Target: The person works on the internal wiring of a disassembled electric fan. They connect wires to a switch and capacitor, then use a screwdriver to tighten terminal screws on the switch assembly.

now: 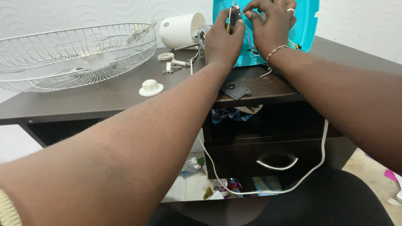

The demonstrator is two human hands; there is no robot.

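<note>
- Our left hand (224, 39) pinches a small black part (233, 16); our right hand (272, 25) closes on its thin wires (250, 42), both raised before the teal panel (307, 25).
- We should keep the part steady and tug gently.
- Loose screws (172, 69) lie left of our hands on the counter (104, 96).

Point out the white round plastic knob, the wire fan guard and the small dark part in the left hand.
White round plastic knob (151, 87), head view, its top centre.
Wire fan guard (75, 54), head view, its inner mesh.
Small dark part (233, 14), head view, its body above the left hand (224, 42).
</note>
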